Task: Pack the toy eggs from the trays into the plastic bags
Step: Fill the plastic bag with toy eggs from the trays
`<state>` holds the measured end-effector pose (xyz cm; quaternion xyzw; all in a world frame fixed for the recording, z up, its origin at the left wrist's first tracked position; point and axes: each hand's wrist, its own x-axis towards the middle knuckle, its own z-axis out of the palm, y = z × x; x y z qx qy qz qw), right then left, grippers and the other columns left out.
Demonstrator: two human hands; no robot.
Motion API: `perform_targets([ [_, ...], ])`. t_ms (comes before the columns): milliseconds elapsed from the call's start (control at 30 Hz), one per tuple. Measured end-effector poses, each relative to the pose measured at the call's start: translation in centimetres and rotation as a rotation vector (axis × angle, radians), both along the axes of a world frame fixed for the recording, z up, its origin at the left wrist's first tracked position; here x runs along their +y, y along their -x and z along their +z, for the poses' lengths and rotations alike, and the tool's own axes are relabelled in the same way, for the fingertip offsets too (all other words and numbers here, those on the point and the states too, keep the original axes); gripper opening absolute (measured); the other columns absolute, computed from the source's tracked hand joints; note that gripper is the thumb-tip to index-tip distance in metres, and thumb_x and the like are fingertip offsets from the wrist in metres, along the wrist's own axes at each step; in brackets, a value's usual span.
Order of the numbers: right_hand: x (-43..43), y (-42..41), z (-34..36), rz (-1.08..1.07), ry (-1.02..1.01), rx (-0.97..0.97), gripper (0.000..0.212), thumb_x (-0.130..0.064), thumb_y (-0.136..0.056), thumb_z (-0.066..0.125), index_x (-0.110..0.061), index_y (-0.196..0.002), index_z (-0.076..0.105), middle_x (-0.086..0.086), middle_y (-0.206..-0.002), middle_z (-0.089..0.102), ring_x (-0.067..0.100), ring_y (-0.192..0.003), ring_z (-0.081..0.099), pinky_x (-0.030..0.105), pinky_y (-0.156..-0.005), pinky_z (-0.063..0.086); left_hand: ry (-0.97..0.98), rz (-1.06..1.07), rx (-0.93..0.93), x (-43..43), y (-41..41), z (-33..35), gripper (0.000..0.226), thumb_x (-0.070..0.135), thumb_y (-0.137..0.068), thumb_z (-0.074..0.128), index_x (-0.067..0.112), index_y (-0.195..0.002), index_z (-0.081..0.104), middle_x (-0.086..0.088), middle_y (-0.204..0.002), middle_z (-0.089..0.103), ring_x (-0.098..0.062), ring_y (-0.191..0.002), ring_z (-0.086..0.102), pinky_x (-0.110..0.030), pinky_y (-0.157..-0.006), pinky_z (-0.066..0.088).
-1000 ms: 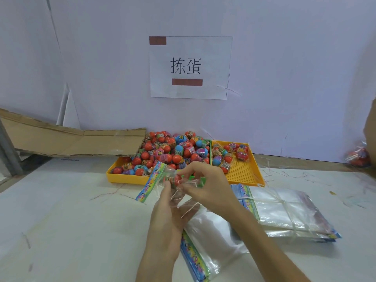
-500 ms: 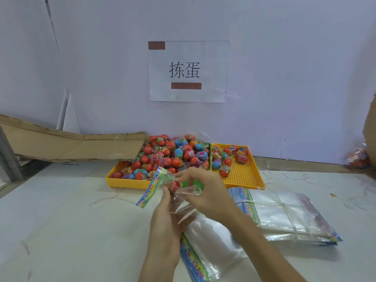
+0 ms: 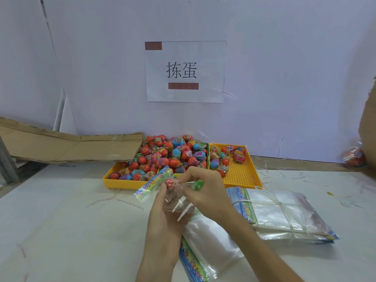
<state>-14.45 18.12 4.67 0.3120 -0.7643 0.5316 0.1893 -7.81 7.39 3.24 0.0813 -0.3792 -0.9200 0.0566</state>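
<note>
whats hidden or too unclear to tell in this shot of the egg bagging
Head view only:
- Toy egg in the held bag: mostly covered by both hands' fingers.
- Right hand: its grip faces away.
- Bag of eggs at the right edge: blurred, behind cardboard.
- Egg labels: too small.

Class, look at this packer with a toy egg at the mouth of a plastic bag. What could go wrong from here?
1. The left hand and right hand hold the thin clear bag in mid-air; the red egg at its mouth might slip out.
2. The left tray is heaped above its rim, so a knock could spill eggs onto the table.
</note>
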Motion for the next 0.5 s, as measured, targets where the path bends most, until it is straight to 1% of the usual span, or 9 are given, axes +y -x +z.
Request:
perform_targets([
  [67, 0.2, 0.1, 0.0, 0.006, -0.051, -0.026, 0.009, -0.011, -0.083, 0.08, -0.018, -0.087, 0.077, -0.013, -0.084, 0.073, 0.008, -0.085, 0.068, 0.023, -0.078, 0.054, -0.048, 0.018, 0.0, -0.1, 0.1, -0.1, 0.033, 0.04, -0.092, 0.06, 0.016, -0.108, 0.074, -0.01, -0.104, 0.074, -0.022, -0.091, 0.072, -0.039, -0.087, 0.053],
  [100, 0.3, 0.2, 0.1, 0.007, -0.096, -0.03, 0.015, -0.008, -0.083, 0.078, -0.018, -0.093, 0.077, -0.015, -0.089, 0.072, 0.007, -0.088, 0.067, 0.023, -0.08, 0.053, -0.075, 0.03, -0.002, -0.2, 0.2, -0.3, 0.033, 0.04, -0.094, 0.057, 0.015, -0.11, 0.072, -0.01, -0.106, 0.073, -0.022, -0.093, 0.071, -0.039, -0.088, 0.052],
  [167, 0.5, 0.2, 0.2, 0.018, -0.185, -0.021, 0.033, -0.003, -0.08, 0.072, -0.021, -0.107, 0.075, -0.017, -0.103, 0.069, 0.005, -0.094, 0.063, 0.017, -0.084, 0.049, -0.124, 0.049, -0.004, -0.4, 0.4, -0.5, 0.034, 0.04, -0.101, 0.049, 0.015, -0.108, 0.07, -0.011, -0.104, 0.073, -0.021, -0.087, 0.072, -0.04, -0.084, 0.051],
  [233, 0.7, 0.1, 0.3, 0.039, -0.205, -0.032, 0.042, -0.011, -0.076, 0.067, -0.024, -0.115, 0.07, -0.016, -0.113, 0.065, 0.008, -0.096, 0.06, 0.011, -0.085, 0.045, -0.134, 0.05, -0.037, -0.4, 0.5, -0.7, 0.04, 0.044, -0.103, 0.045, 0.014, -0.107, 0.071, -0.01, -0.1, 0.075, -0.02, -0.081, 0.074, -0.041, -0.079, 0.052],
  [300, 0.8, 0.0, 0.5, 0.091, -0.128, -0.117, 0.045, -0.025, -0.072, 0.063, -0.026, -0.117, 0.068, -0.016, -0.117, 0.064, 0.008, -0.1, 0.061, 0.01, -0.085, 0.044, -0.15, 0.07, -0.076, -0.3, 0.7, -0.8, 0.042, 0.046, -0.101, 0.046, 0.014, -0.108, 0.073, -0.009, -0.101, 0.077, -0.019, -0.082, 0.075, -0.04, -0.078, 0.052],
  [333, 0.8, 0.0, 0.6, 0.117, -0.072, -0.17, 0.047, -0.031, -0.071, 0.06, -0.027, -0.117, 0.068, -0.016, -0.118, 0.064, 0.008, -0.102, 0.061, 0.01, -0.084, 0.044, -0.168, 0.103, -0.089, -0.3, 0.8, -1.0, 0.041, 0.045, -0.102, 0.047, 0.014, -0.109, 0.073, -0.009, -0.105, 0.077, -0.018, -0.084, 0.076, -0.038, -0.081, 0.053],
  [400, 0.9, 0.2, 0.7, 0.087, 0.008, -0.211, 0.045, -0.029, -0.073, 0.056, -0.03, -0.116, 0.068, -0.017, -0.118, 0.064, 0.006, -0.106, 0.06, 0.015, -0.085, 0.045, -0.22, 0.192, -0.094, -0.7, 0.9, -1.0, 0.04, 0.041, -0.103, 0.047, 0.01, -0.115, 0.07, -0.009, -0.114, 0.076, -0.017, -0.093, 0.076, -0.035, -0.087, 0.053],
  [467, 1.0, 0.7, 0.3, -0.107, -0.031, -0.169, 0.035, -0.021, -0.084, 0.056, -0.031, -0.114, 0.07, -0.018, -0.118, 0.063, 0.001, -0.109, 0.056, 0.025, -0.093, 0.045, -0.256, 0.249, -0.081, -1.1, 0.9, -1.2, 0.04, 0.04, -0.104, 0.046, 0.009, -0.119, 0.066, -0.01, -0.116, 0.075, -0.018, -0.098, 0.075, -0.034, -0.088, 0.053],
  [500, 1.1, 1.1, 0.1, -0.234, -0.115, -0.144, 0.031, -0.019, -0.09, 0.057, -0.032, -0.115, 0.071, -0.017, -0.121, 0.063, 0.0, -0.113, 0.054, 0.032, -0.101, 0.042, -0.265, 0.263, -0.076, -1.2, 0.9, -1.2, 0.037, 0.039, -0.105, 0.045, 0.011, -0.117, 0.066, -0.01, -0.116, 0.075, -0.019, -0.1, 0.075, -0.034, -0.087, 0.053],
])
